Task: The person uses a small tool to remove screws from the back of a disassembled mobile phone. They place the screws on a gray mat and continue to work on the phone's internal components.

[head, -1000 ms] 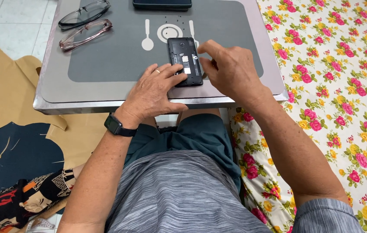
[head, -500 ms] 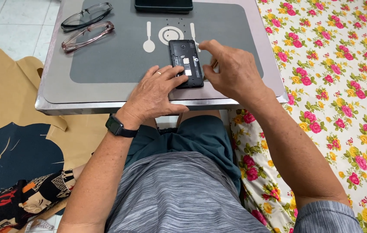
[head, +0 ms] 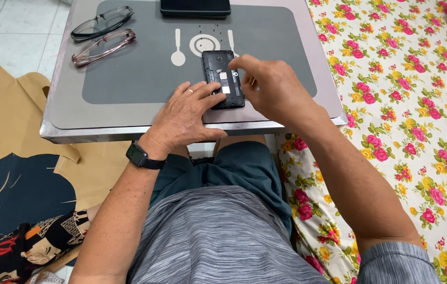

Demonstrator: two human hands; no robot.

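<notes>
The left hand (head: 184,118) presses spread fingers on the backless phone (head: 222,79) lying on the worktop (head: 129,113); the right hand (head: 273,89) pinches its upper edge.

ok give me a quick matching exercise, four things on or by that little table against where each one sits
Things:
1. opened phone
2. two pairs of glasses
3. dark tablet
4. flowered cloth

Places:
A. far edge of the table, middle
B. on the floor, right of the table
C. between the hands, on the grey mat
D. far left corner of the table

Pairs: 1-C, 2-D, 3-A, 4-B
</notes>
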